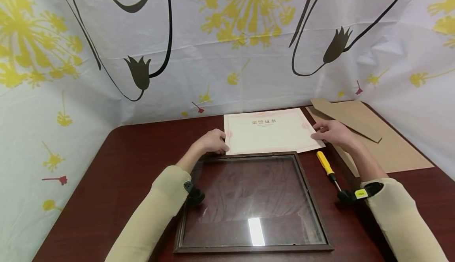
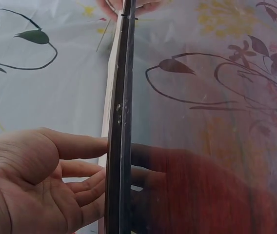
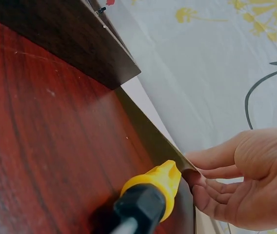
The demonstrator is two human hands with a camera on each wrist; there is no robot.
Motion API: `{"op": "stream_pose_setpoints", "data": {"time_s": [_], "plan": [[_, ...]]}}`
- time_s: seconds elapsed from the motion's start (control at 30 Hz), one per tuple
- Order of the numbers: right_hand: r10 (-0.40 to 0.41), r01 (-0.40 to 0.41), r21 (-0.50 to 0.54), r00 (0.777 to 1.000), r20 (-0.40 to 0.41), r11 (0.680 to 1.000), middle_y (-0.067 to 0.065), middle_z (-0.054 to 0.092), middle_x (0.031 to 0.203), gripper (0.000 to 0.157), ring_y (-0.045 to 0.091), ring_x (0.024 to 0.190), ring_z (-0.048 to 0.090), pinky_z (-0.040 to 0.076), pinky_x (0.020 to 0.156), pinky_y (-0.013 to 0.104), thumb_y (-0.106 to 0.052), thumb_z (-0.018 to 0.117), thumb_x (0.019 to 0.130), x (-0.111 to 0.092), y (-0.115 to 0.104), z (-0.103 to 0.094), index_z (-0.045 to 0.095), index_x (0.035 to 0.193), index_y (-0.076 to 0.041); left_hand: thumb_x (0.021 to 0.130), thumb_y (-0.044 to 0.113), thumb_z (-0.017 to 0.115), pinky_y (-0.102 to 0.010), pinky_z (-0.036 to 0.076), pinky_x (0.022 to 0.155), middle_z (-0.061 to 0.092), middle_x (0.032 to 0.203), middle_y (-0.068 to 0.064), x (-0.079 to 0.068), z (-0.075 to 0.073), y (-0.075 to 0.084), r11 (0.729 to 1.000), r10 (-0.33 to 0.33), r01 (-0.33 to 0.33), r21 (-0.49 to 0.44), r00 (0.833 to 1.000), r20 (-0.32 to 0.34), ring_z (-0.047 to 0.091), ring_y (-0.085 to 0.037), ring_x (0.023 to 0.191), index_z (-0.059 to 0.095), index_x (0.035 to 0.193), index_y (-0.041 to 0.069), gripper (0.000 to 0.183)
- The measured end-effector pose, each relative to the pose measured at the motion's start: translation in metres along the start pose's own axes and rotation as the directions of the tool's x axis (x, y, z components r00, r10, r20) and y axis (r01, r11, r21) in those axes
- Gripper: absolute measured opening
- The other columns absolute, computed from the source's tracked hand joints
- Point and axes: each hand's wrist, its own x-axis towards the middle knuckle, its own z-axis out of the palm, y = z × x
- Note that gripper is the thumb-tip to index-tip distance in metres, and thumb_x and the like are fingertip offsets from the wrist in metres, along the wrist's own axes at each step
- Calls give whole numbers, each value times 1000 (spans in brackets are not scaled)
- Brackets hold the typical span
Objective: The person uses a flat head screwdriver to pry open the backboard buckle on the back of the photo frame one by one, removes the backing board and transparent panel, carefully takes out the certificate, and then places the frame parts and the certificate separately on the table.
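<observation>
A cream certificate sheet (image 1: 263,137) with pink ornament and Chinese lettering lies at the back of the table. My left hand (image 1: 213,141) pinches its left edge between thumb and fingers. On the opposite side my right hand (image 1: 334,132) holds the right edge the same way, as the right wrist view also shows. In front lies a dark picture frame (image 1: 254,249) with a clear pane (image 1: 245,199); its far rim overlaps the sheet's near edge. In the left wrist view, the frame's rim (image 2: 121,97) covers my left fingertips.
A screwdriver (image 1: 324,162) with a yellow handle lies right of the frame, beneath my right forearm. Behind it, a brown backing board (image 1: 398,151) with a folded-out flap (image 1: 346,118) covers the table's right back corner. A patterned curtain (image 1: 199,72) closes off the back.
</observation>
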Motion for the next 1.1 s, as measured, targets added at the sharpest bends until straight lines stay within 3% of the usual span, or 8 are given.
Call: {"op": "stream_pose_setpoints", "data": {"time_s": [0.37, 0.63, 0.8, 0.97, 1.03, 1.1], "plan": [[23, -24, 12, 1000, 6, 1000, 44, 40, 138, 53, 56, 125, 43, 41, 99, 63, -17, 61, 101, -2, 7, -3, 43, 141, 14, 93, 3, 65, -26, 45, 61, 44, 56, -2, 5, 6, 9, 996, 3, -3, 93, 1000, -3, 61, -16, 62, 29, 64, 15, 48], [42, -43, -25, 999, -30, 999, 45, 44, 135, 54, 55, 122, 47, 44, 95, 60, -16, 64, 99, 0, 13, -2, 45, 139, 14, 94, 7, 66, -29, 49, 63, 50, 61, -4, 6, 9, 18, 989, -22, 22, 147, 1000, -1, 62, -18, 64, 35, 65, 13, 43], [51, -52, -27, 998, -33, 998, 44, 42, 138, 61, 55, 122, 46, 44, 95, 60, -16, 66, 98, 1, 15, -2, 39, 145, 13, 91, 7, 67, -29, 49, 61, 54, 67, -5, 8, 12, 20, 983, -47, 48, 179, 999, -13, 60, -17, 63, 43, 70, 10, 33], [41, -42, -27, 999, -32, 999, 42, 40, 141, 63, 55, 125, 45, 43, 96, 61, -18, 66, 98, 1, 17, -3, 38, 146, 12, 90, 9, 67, -28, 49, 61, 61, 76, -8, 8, 13, 19, 981, -61, 64, 186, 998, -24, 59, -16, 63, 59, 93, 1, 11], [35, -36, -28, 999, -29, 999, 42, 40, 141, 63, 55, 125, 44, 43, 96, 61, -20, 66, 98, 1, 17, -3, 39, 145, 12, 93, 10, 65, -28, 49, 64, 66, 88, -13, 7, 13, 19, 980, -63, 69, 188, 997, -35, 60, -17, 65, 64, 115, -1, 25], [32, -33, -30, 999, -27, 999, 43, 42, 139, 63, 55, 125, 45, 44, 96, 61, -22, 66, 99, 0, 18, -4, 39, 145, 12, 96, 13, 62, -30, 50, 70, 68, 111, -17, 5, 12, 19, 979, -60, 70, 190, 997, -54, 63, -17, 71, 58, 136, -1, 42]]}}
